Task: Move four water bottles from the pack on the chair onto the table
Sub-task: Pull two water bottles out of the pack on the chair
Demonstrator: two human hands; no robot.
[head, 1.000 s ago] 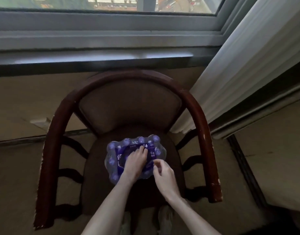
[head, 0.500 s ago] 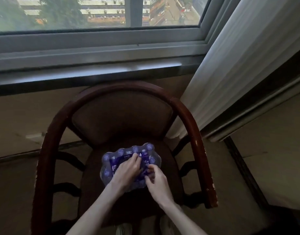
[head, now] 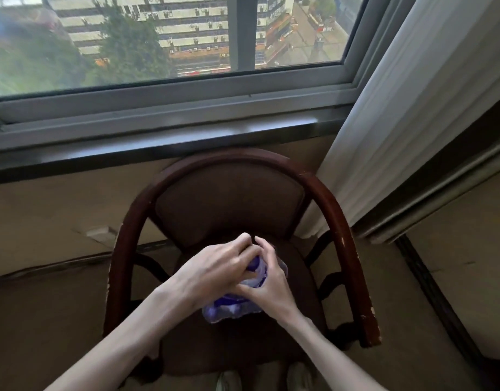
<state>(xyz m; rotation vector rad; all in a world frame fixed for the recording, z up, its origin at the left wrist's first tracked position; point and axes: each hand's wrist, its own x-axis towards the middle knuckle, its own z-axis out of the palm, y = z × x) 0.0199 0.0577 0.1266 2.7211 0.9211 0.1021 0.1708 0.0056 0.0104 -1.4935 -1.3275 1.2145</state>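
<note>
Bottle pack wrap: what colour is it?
Purple-blue with clear plastic on the bottle pack, seen in the head view.

Both hands cover most of the purple shrink-wrapped plastic bottle pack (head: pixel 229 310), so its bottles cannot be counted; the pale shoes (head: pixel 299 376) are cut off by the bottom edge.

A wide window (head: pixel 169 38) fills the upper part of the view, and through its glass a pale building (head: pixel 186 21) with many floors and some green trees (head: pixel 124 49) are visible below. A dark window sill (head: pixel 158 145) runs under its grey frame. At the right side a white curtain (head: pixel 406 114) hangs down to the beige carpet (head: pixel 40 320).
</note>
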